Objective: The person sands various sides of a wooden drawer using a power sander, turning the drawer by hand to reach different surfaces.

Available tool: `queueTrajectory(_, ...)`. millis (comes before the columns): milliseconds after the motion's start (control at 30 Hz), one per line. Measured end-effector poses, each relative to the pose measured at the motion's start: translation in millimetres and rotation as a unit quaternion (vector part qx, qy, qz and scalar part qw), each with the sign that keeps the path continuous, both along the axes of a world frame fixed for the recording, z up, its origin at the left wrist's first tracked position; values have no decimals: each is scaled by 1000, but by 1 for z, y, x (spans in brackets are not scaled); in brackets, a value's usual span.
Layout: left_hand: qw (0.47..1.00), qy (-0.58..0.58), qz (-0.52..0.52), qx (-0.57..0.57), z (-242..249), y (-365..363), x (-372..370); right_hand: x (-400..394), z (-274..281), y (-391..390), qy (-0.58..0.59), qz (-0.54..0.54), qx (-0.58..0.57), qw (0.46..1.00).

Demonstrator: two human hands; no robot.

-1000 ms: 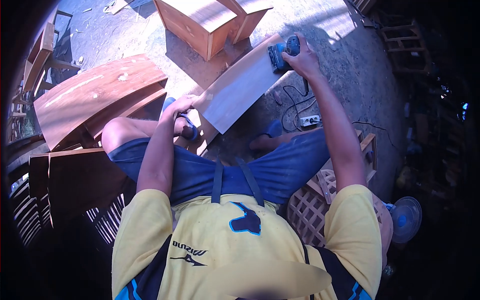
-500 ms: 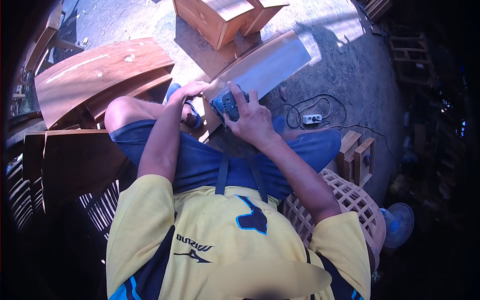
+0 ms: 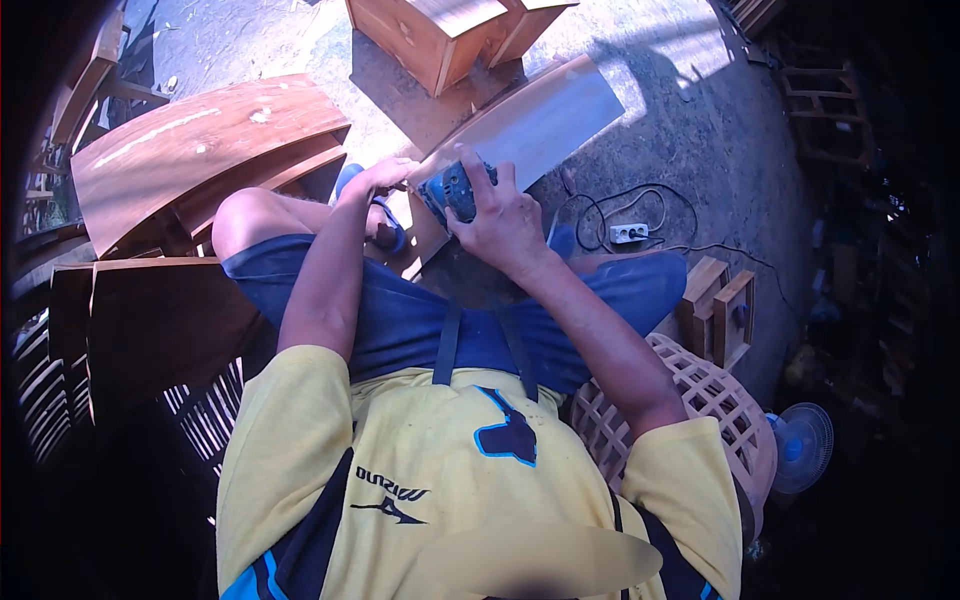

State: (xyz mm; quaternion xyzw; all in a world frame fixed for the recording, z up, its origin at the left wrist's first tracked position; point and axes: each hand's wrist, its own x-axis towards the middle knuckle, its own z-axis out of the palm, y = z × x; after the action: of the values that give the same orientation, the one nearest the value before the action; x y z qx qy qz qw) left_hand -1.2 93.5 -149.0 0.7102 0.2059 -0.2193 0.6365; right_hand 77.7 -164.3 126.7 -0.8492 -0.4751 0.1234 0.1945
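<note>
A long wooden drawer-like piece (image 3: 545, 125) lies slanted in front of me, its pale broad face turned up. My right hand (image 3: 505, 225) is closed around a blue electric sander (image 3: 452, 190), which sits at the near end of that piece. At the near left corner, my left hand (image 3: 388, 174) grips the edge of the wood, its fingertips partly hidden. The sander's underside is out of sight.
A curved wooden panel (image 3: 215, 140) lies to the left, and a wooden cabinet (image 3: 430, 40) stands ahead. On the right are a white power strip (image 3: 628, 234) with looping cables, small wooden frames (image 3: 735, 315), a lattice basket (image 3: 715, 400) and a blue fan (image 3: 800, 447).
The sander and my right hand have shifted slightly forward, and the sander's tilt has changed a little. My left hand stays at the same corner of the wood.
</note>
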Motion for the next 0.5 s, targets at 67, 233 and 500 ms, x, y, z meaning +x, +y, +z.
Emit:
queueTrajectory(67,1000,-12,-3,-1,-1,1,-1,3,0,-3,4,13,12,1000)
queueTrajectory(233,1000,19,5,17,-26,2,-6,36,0,-4,-33,-65,-10,997)
queueTrajectory(500,999,43,11,-10,-2,3,-2,-12,10,-36,26,50,-13,998)
